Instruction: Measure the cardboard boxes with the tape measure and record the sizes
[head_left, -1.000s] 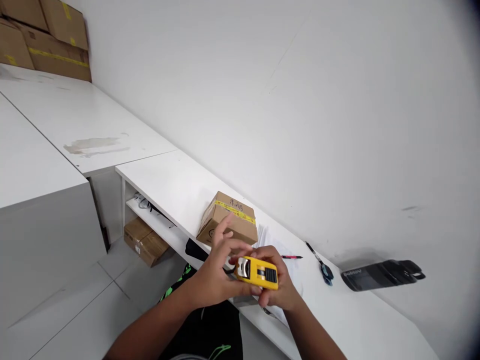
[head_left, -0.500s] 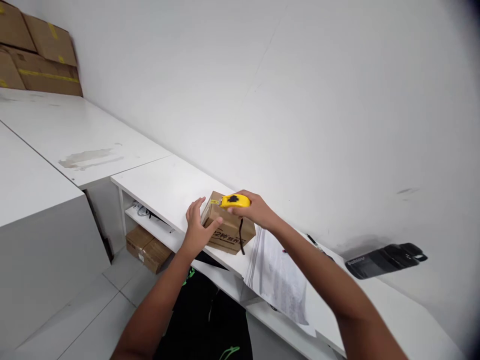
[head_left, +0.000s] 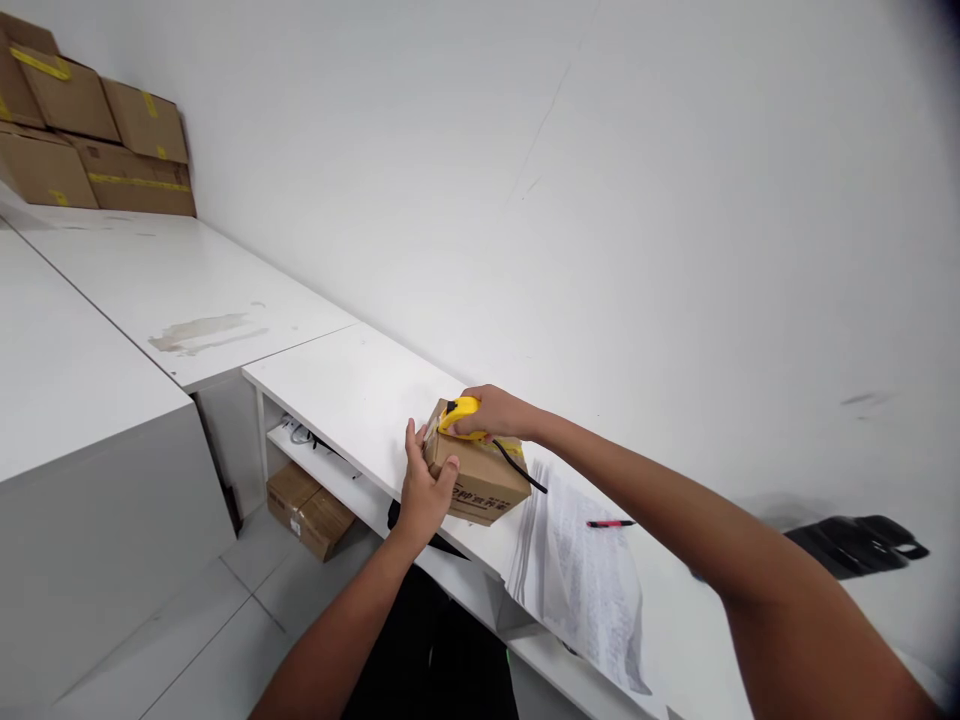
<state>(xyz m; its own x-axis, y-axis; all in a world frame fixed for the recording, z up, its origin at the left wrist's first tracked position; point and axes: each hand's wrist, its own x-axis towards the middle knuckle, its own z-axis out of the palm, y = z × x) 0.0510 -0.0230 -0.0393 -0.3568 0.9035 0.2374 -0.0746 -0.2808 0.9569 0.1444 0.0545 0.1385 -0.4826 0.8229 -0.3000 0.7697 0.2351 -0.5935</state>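
Observation:
A small brown cardboard box with yellow tape sits on the white desk by the wall. My left hand grips the box's near left side, fingers bent around its corner. My right hand is closed on a yellow utility knife, whose front end rests at the top left edge of the box. A black cord trails from the knife across the box top.
Printed papers and a red pen lie right of the box. A black pouch lies further right. Cardboard boxes are stacked on the far counter. Another box sits on the floor under the desk's shelf.
A second ago both hands held the knife in front of me. Since then my right hand has brought it down onto the box top and my left hand has closed on the box's side.

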